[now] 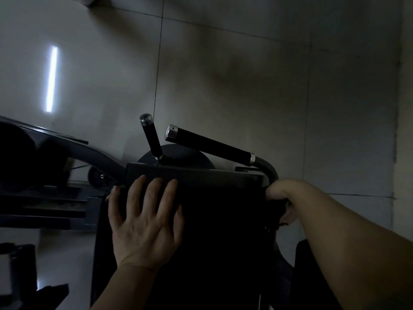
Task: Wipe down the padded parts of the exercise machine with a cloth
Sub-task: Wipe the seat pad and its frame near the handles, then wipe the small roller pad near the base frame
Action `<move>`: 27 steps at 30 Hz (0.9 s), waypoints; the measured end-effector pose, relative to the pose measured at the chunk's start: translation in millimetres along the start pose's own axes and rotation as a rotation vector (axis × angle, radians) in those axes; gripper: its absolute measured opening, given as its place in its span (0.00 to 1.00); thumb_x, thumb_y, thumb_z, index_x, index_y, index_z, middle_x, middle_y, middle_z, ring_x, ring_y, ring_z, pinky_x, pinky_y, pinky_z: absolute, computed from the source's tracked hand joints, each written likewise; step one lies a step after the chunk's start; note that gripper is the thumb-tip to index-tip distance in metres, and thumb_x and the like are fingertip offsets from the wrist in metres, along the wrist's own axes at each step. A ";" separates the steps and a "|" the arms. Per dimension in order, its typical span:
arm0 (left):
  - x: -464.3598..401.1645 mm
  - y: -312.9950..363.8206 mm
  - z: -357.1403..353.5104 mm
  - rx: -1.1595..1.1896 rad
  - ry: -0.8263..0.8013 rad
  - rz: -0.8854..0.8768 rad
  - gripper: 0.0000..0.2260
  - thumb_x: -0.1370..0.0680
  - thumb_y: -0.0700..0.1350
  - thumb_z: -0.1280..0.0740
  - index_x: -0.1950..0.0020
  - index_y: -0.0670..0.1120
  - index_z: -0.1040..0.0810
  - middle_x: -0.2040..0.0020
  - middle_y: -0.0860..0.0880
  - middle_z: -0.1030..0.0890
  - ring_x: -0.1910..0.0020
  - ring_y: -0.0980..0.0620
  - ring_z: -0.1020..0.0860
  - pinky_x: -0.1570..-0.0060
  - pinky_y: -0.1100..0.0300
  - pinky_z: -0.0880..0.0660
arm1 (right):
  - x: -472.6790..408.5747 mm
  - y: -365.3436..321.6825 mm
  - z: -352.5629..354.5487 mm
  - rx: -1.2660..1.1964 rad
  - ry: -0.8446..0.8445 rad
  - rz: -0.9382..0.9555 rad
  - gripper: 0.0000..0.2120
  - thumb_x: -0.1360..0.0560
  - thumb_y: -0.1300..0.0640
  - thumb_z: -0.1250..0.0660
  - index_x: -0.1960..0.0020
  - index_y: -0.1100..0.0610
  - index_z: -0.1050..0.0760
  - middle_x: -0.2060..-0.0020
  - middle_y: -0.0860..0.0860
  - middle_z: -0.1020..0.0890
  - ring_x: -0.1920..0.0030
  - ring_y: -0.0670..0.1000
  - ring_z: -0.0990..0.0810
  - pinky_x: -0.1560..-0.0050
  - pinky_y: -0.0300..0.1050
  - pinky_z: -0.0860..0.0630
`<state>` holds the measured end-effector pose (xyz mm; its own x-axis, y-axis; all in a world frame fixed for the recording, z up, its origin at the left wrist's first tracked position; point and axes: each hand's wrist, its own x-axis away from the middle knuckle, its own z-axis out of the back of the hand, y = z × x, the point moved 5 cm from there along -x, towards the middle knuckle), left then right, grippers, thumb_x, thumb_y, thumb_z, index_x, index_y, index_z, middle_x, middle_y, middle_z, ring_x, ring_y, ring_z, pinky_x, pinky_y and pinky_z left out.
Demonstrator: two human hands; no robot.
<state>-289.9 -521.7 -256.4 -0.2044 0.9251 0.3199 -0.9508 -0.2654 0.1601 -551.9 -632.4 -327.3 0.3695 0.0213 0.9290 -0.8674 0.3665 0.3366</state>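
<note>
Black padded pad of the exercise machine, low and central, nearly lost in the dim light. Left hand flat on its left edge, fingers spread and straight. Right hand at the pad's right edge, curled round something dark, perhaps the cloth; cannot tell. Two black-gripped handles just beyond, grey tiled floor farther off.

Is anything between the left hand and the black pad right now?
Nothing visible. The left hand lies flat with spread fingers directly on the black pad, near its top left corner. The right hand curls at the pad's right edge; whether it holds a cloth is too dark to tell.
</note>
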 end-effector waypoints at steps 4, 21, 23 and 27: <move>1.4 0.1 1.0 0.009 -0.015 0.004 0.24 0.25 0.56 0.47 0.34 0.49 0.26 0.39 0.45 0.23 0.32 0.42 0.34 0.29 0.42 0.53 | 18.4 -17.1 49.1 0.016 0.348 0.144 0.11 0.23 0.60 0.40 0.43 0.63 0.26 0.55 0.61 0.22 0.52 0.60 0.21 0.53 0.50 0.24; 7.9 -8.7 14.3 0.178 0.051 -0.173 0.29 0.28 0.57 0.51 0.31 0.47 0.28 0.34 0.47 0.25 0.29 0.45 0.36 0.28 0.42 0.56 | 227.6 -42.4 -79.7 -0.964 -0.154 1.080 0.29 0.37 0.76 0.34 0.38 0.58 0.29 0.49 0.59 0.18 0.50 0.56 0.18 0.53 0.51 0.20; 17.0 -23.3 32.8 0.679 0.021 -0.162 0.25 0.25 0.54 0.51 0.33 0.50 0.27 0.35 0.49 0.24 0.30 0.49 0.32 0.27 0.44 0.50 | 235.8 -29.9 -103.8 -1.060 -0.291 1.113 0.34 0.39 0.74 0.32 0.34 0.58 0.30 0.42 0.61 0.21 0.44 0.60 0.20 0.48 0.54 0.21; 84.5 -57.0 77.2 1.798 -0.259 0.120 0.13 0.20 0.50 0.44 0.39 0.55 0.24 0.40 0.53 0.19 0.41 0.52 0.22 0.41 0.51 0.28 | 258.9 -26.3 -153.2 -1.250 -0.574 1.190 0.39 0.41 0.62 0.22 0.31 0.56 0.31 0.38 0.58 0.22 0.39 0.58 0.22 0.38 0.58 0.28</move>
<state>-235.0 -449.3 -166.3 -0.0412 0.8671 0.4964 0.4801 -0.4185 0.7710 -382.4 -494.1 -119.2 -0.5732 0.5753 0.5835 0.2784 0.8064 -0.5217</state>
